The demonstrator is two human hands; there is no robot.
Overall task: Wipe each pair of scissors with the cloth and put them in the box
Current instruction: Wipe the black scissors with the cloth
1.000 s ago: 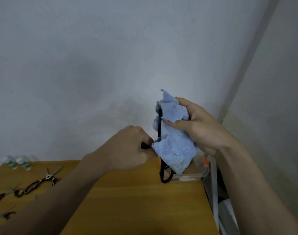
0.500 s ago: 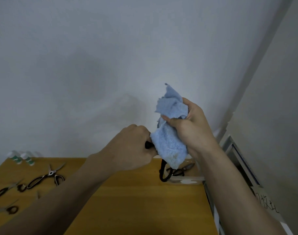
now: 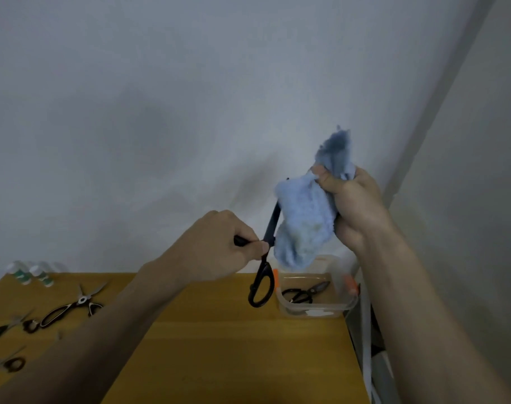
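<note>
Left fingers are pinching the stiff black scissors at one handle; right hand is clutching the soft cloth round the blade.

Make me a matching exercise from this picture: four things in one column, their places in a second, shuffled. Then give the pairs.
1. fluffy light blue cloth
2. long black-handled scissors
3. small black scissors
4. white green-labelled bottles

A. far left corner of the table
B. inside the clear plastic box
C. bunched in the right hand
D. held by the left hand

Pairs: 1-C, 2-D, 3-B, 4-A.
</note>
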